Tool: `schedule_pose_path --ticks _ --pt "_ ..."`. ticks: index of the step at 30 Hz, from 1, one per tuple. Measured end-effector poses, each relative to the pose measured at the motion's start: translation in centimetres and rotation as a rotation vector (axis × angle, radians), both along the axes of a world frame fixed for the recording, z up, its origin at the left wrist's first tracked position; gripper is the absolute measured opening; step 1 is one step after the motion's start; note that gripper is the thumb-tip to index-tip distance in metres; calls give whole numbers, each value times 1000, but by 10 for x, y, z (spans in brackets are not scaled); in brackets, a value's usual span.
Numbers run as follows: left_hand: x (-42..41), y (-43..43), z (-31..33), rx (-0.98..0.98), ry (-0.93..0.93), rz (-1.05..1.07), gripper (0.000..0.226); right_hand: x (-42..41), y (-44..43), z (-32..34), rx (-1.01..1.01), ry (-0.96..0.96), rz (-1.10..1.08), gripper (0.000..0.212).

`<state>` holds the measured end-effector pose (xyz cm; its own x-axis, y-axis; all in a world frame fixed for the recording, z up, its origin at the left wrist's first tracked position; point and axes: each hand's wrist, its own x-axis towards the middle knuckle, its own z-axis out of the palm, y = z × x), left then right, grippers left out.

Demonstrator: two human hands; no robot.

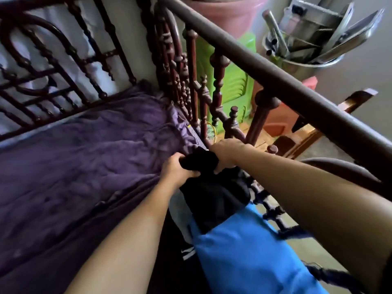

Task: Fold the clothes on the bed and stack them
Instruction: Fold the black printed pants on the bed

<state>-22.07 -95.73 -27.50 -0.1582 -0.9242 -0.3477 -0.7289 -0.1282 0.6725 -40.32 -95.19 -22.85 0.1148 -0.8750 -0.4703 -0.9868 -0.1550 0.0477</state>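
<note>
A black garment [214, 198] lies bunched at the right edge of the bed, beside the carved wooden rail. My left hand [177, 169] grips its upper left end. My right hand [228, 152] holds its upper right end, close to the rail. The cloth's lower part rests over a bright blue garment [250, 257] that runs toward the bottom of the view. A grey piece of cloth [180, 213] shows under the black one. The bed is covered by a wrinkled purple sheet [84, 162].
A dark carved wooden bed frame [186, 85] stands at the back and right. A thick brown pole [275, 81] crosses diagonally overhead. Beyond the rail are a green plastic chair [231, 81], a pink tub [229, 11] and a metal bucket of steel parts [307, 45].
</note>
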Motion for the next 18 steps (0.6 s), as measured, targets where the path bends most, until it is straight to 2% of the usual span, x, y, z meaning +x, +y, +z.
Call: schedule_pose_path --ticks 2,4,8,11,14,18 --pt "-4 10 -23 -156 -275 22 64 -2 -5 -36 -43 -28 11 86" --pt "-5 31 -43 -263 -456 -101 73 -3 -5 -68 -95 -12 59 100" --pt "0 76 -83 -107 -457 -243 71 -8 -9 -109 -219 -58 111 98" --pt "6 99 -104 4 -436 -243 63 -7 -17 -125 -138 -20 119 92" --pt "9 109 -104 55 -410 -264 59 -3 -22 -127 -81 -2 107 97" --pt "31 120 -80 104 -377 -284 49 14 -13 -103 -210 56 111 104"
